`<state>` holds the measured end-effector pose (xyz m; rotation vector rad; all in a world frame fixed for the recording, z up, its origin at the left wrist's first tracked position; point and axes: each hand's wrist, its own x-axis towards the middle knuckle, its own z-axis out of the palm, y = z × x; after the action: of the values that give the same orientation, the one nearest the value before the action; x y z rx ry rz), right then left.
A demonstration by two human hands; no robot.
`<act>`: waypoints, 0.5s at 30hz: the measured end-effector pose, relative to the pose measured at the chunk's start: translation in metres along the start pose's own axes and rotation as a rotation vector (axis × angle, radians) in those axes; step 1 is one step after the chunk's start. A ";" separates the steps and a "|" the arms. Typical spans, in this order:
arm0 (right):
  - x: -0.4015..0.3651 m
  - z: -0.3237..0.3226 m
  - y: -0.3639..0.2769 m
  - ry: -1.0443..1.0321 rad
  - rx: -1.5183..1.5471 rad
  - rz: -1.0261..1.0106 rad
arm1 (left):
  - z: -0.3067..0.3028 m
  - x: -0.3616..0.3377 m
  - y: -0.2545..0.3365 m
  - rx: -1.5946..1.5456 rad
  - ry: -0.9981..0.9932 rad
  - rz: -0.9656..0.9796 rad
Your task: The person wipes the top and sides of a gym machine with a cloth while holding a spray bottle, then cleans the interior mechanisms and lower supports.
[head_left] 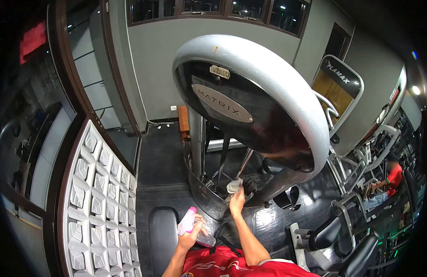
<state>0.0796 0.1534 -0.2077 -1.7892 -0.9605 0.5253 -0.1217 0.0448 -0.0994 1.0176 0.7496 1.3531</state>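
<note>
My left hand [190,233] is wrapped round a spray bottle [191,217] with a pink and white head and a clear body, held low in front of my red shirt. Further forward, my right hand [237,201] grips a pale cloth [234,186] at the lower opening of a weight machine [269,69]. The cloth overlaps the foot of a slanted metal rod [245,161] inside the frame. The machine has a thick silver rim and a dark panel with a MATRIX plate [222,103] and a SHOULDER label [220,72].
A black padded seat [163,237] stands at my left, beside a white patterned panel [99,203]. More gym machines with black pads [326,231] fill the right side, where a person in red [393,180] sits. A PLAMAX machine [339,87] stands behind.
</note>
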 end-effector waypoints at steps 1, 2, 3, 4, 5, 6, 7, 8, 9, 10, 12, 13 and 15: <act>0.005 -0.002 -0.014 0.035 0.102 -0.051 | 0.001 0.000 0.001 0.001 -0.002 -0.004; 0.010 -0.005 -0.027 0.073 0.201 -0.099 | 0.002 -0.001 0.003 -0.013 -0.013 -0.032; 0.019 -0.009 -0.045 0.140 0.273 -0.243 | 0.004 0.000 0.005 -0.027 -0.023 -0.057; 0.021 -0.022 -0.084 0.199 0.275 -0.336 | 0.004 0.001 0.004 -0.025 -0.027 -0.059; 0.027 -0.030 -0.111 0.204 0.377 -0.386 | 0.004 0.001 0.003 0.006 -0.035 -0.046; 0.030 -0.042 -0.142 0.202 0.439 -0.385 | 0.005 0.000 0.002 0.035 -0.046 -0.033; 0.029 -0.053 -0.168 0.227 0.410 -0.363 | 0.005 0.000 0.002 0.034 -0.050 -0.036; 0.031 -0.063 -0.186 0.197 0.387 -0.344 | 0.006 0.000 0.003 0.016 -0.041 -0.060; 0.034 -0.069 -0.195 0.166 0.364 -0.326 | 0.007 0.000 0.003 -0.002 -0.030 -0.083; 0.037 -0.068 -0.194 0.171 0.363 -0.324 | 0.007 0.000 0.002 -0.002 -0.034 -0.086; 0.046 -0.058 -0.182 0.296 0.218 -0.514 | 0.008 0.000 0.001 0.005 -0.037 -0.084; 0.048 -0.050 -0.170 0.362 0.160 -0.640 | 0.008 0.001 0.001 0.006 -0.042 -0.087; 0.047 -0.036 -0.134 0.386 0.124 -0.720 | 0.010 0.001 0.000 0.009 -0.052 -0.086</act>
<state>0.0837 0.1958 -0.0672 -1.2464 -1.1712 -0.2054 -0.1125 0.0439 -0.0954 1.0129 0.7529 1.2464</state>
